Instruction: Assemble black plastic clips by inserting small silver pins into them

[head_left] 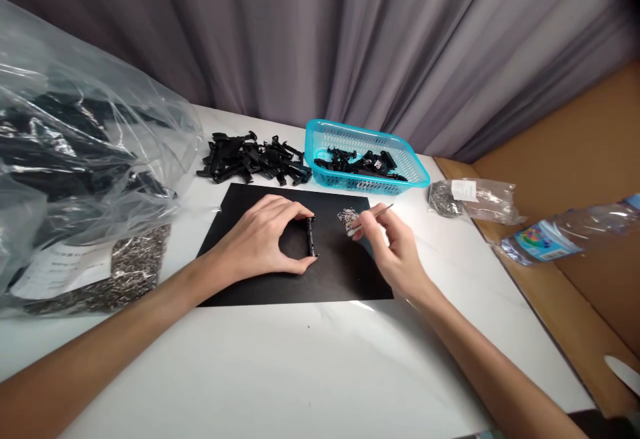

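Observation:
My left hand (265, 236) grips a narrow black plastic part (311, 236) by its two ends, thumb at the near end and forefinger at the far one. The part stands over a black mat (280, 290). In my right hand (397, 249) is a thin, grey, stick-like tool (383, 210), pinched between thumb and fingers; its pale tip points left. Just beyond that tip lies a small pile of tiny metal pieces (347, 216) on the mat. Whether the tool's tip touches any of them, I cannot tell.
Behind the mat are a heap of black plastic parts (250, 158) and a blue basket (417, 176) holding more. A large clear bag (165, 102) and a bag of metal pieces (137, 262) fill the left. At right lie a smaller bag (493, 200) and a plastic bottle (543, 240).

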`<state>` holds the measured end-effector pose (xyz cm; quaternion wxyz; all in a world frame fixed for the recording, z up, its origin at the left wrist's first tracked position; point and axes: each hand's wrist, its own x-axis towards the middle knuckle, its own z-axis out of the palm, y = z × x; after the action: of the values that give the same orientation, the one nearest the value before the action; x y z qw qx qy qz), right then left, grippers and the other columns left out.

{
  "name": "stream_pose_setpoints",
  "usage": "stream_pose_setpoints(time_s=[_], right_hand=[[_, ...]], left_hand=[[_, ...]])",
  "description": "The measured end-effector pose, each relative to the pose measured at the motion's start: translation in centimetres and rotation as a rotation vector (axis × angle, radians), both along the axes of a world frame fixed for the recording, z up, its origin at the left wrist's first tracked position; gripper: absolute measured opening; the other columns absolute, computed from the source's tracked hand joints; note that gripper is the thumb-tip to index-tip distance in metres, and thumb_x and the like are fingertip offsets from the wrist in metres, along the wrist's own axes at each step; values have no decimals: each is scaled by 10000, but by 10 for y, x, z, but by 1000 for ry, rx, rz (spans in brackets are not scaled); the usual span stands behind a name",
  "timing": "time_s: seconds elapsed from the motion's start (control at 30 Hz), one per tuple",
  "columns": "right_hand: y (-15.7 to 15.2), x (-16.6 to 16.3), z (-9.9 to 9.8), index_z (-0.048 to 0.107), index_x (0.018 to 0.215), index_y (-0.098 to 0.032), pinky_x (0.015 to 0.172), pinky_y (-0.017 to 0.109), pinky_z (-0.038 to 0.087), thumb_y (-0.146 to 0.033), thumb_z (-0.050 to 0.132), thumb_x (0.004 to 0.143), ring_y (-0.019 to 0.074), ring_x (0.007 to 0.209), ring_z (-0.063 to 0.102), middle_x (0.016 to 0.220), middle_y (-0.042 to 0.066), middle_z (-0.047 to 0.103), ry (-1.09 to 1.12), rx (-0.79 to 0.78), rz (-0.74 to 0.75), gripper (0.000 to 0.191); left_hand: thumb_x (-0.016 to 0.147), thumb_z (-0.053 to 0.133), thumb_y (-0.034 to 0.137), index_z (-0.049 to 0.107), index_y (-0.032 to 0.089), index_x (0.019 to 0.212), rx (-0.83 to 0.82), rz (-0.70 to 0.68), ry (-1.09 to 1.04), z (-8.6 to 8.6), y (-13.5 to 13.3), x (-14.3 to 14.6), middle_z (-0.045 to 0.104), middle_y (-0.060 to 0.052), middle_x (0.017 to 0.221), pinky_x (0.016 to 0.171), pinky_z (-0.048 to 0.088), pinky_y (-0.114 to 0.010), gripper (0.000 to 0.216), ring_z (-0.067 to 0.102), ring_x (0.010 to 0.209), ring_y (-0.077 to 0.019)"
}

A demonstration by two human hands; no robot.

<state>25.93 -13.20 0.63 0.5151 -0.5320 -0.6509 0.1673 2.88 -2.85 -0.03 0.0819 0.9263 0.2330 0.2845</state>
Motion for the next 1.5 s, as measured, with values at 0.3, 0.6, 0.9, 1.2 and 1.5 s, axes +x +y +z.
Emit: stream_pose_setpoints(time_s=[0.3, 0.6, 0.9, 1.2, 1.5], right_hand=[[12, 57, 12, 595, 916, -205, 833, 434, 499, -194, 389, 1069, 273, 916, 558, 960, 114, 602, -615, -72, -80, 257], [-1, 42, 16, 755, 1132, -180, 814, 421, 503, -131, 579, 1009, 262, 877, 573, 986, 110, 665, -822, -244, 88, 220], [16, 39, -5, 688, 1123, -204, 895, 412, 525, -210, 578, 1036, 234, 959, 621, 1029, 83, 657, -521, -113, 11, 140], [15, 35, -9, 660, 1351, -243, 980, 485, 516, -357, 498, 1078, 278, 1071, 546, 1226, 107, 663, -598, -111, 87, 338], [23, 46, -20, 643, 1401, -257, 1011, 518, 493, -366, 447, 1089, 294, 1080, 509, 1289, 125, 601, -641, -94, -17, 385]], left_hand=[[742, 813, 455, 600, 206, 1231, -101, -4, 68, 3, 3, -5, 677, -82, 1191, 1054, 497, -463, 588, 593, 1177, -308], [782, 782, 478, 588, 225, 1269, -91, 0, 100, 3, 4, -6, 683, -79, 1204, 1064, 490, -482, 582, 580, 1191, -310], [794, 779, 463, 595, 224, 1285, -105, -8, 90, 4, 2, -6, 687, -77, 1209, 1078, 475, -485, 576, 579, 1191, -306], [794, 782, 435, 618, 221, 1249, -93, -30, 65, 8, -1, -5, 713, -70, 1146, 1057, 482, -460, 530, 614, 1134, -297], [811, 773, 439, 621, 202, 1266, -58, -46, 69, 7, 0, -4, 719, -80, 1135, 1056, 474, -463, 535, 613, 1125, -296]])
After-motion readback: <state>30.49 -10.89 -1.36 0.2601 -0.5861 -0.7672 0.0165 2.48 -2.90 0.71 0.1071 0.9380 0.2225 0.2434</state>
